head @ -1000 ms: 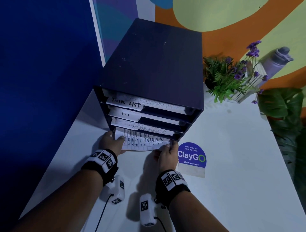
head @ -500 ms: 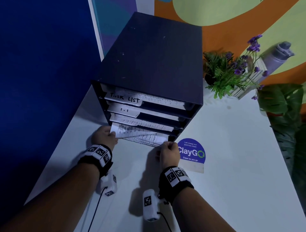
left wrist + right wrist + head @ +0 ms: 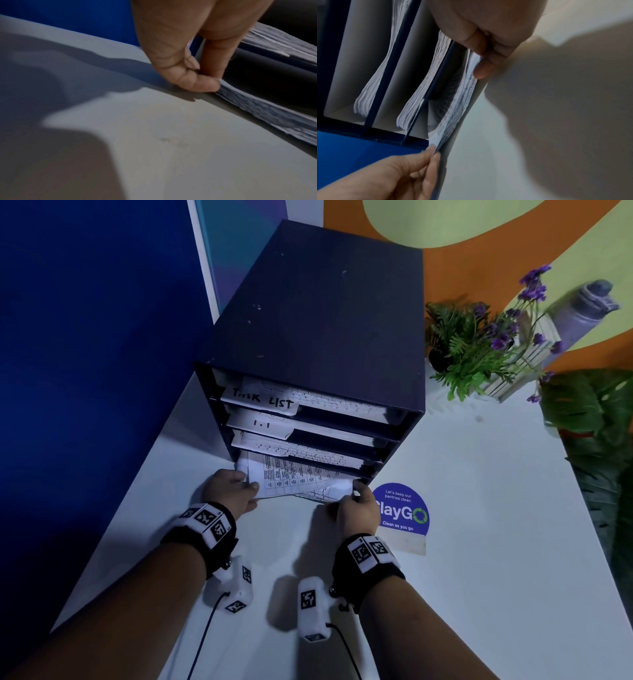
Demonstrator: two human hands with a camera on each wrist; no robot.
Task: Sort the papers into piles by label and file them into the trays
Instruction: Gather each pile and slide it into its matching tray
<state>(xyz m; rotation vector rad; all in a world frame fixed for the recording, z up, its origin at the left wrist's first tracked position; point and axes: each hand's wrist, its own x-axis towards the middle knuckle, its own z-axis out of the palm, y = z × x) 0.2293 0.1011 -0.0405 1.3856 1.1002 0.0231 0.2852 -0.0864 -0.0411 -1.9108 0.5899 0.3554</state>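
**Both hands on the stack at the bottom tray**

The left hand (image 3: 230,494) pinches the left corner of a stack of printed papers (image 3: 294,479) between thumb and fingers. The stack lies half inside the lowest slot of the dark tray unit (image 3: 318,313) just ahead of both hands on the white worktop (image 3: 479,542). Above it, tray labels read "TASK LIST" (image 3: 262,400) and "1.1" (image 3: 262,424). The right hand (image 3: 354,510) grips the stack's right corner. Just right of that hand lies a blue "ClayGo – Clean as you go" sticker (image 3: 406,515).
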